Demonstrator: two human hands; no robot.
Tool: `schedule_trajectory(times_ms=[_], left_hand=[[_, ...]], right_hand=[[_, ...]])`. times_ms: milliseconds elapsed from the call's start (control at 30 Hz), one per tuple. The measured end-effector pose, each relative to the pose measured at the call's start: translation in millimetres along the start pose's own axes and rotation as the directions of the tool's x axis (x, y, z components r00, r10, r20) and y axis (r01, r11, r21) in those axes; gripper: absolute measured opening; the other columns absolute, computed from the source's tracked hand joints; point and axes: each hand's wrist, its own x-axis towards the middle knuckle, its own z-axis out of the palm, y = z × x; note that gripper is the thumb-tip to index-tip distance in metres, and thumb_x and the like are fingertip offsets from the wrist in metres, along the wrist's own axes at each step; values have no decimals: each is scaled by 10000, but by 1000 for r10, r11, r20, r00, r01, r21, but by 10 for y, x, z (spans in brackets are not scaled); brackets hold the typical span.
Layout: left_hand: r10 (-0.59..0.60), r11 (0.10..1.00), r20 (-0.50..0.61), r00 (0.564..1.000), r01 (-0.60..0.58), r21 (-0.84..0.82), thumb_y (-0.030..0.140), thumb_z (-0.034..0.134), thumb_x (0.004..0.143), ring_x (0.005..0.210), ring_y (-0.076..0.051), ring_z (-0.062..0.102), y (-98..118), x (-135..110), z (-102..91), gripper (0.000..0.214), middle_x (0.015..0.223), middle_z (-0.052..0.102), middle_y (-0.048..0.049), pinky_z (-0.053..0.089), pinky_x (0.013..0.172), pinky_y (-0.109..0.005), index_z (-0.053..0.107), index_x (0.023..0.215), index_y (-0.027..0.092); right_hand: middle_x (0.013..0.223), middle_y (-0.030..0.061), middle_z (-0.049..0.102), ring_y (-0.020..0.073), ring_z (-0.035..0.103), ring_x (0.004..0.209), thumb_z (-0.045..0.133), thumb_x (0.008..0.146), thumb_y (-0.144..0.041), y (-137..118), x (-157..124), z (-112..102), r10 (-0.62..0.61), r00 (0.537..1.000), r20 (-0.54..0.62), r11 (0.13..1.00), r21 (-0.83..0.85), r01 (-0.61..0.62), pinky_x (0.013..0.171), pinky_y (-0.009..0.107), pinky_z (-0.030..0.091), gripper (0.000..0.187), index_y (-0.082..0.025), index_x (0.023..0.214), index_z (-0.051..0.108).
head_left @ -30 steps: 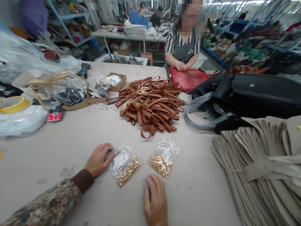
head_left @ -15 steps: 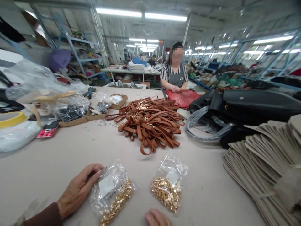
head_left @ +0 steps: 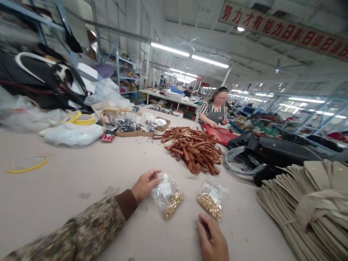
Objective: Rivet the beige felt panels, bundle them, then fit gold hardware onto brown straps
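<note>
Two clear plastic bags of small gold-coloured metal pieces lie on the table in front of me. My left hand (head_left: pixel 146 185) rests at the upper left edge of the left bag (head_left: pixel 170 199), its fingers bent and slightly apart, touching the plastic. My right hand (head_left: pixel 212 239) lies just below the right bag (head_left: pixel 212 201), thumb and forefinger apart, holding nothing. Beyond the bags, brown straps with gold-coloured clasps (head_left: pixel 193 148) are heaped in a loose pile.
Bundled beige pieces (head_left: pixel 307 203) stand at the right, with a black bag (head_left: pixel 282 150) behind them. Yellow tape rolls (head_left: pixel 84 119), a red calculator-like item (head_left: pixel 108 136) and bagged hardware (head_left: pixel 127 125) sit at the left. Across the table, a person (head_left: pixel 214 110) handles a red piece (head_left: pixel 220 134).
My view has tilted up and shifted left, so the scene appears lower and further right. More of my right hand shows, below the right bag. My left hand stays at the left bag.
</note>
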Motion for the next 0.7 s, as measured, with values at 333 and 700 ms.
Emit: schedule_trajectory(times_ms=[333, 700], left_hand=[[-146, 944, 121, 982, 175, -279, 238, 727, 672, 473, -99, 560, 262, -302, 116, 235, 573, 589, 31, 355, 421, -163, 505, 697, 167], [-359, 698, 242, 901, 431, -571, 172, 613, 798, 545, -159, 651, 565, -471, 20, 133, 609, 602, 0, 519, 493, -233, 516, 708, 158]], right_hand=[[1402, 135, 518, 286, 509, 1278, 607, 817, -342, -685, -256, 246, 73, 984, 165, 997, -28, -70, 1084, 472, 414, 633, -178, 1403, 435], [1555, 148, 294, 324, 280, 1429, 767, 708, -341, -1088, -409, 498, 10, 959, 285, 990, -140, 32, 1153, 558, 279, 1016, -216, 1520, 168]])
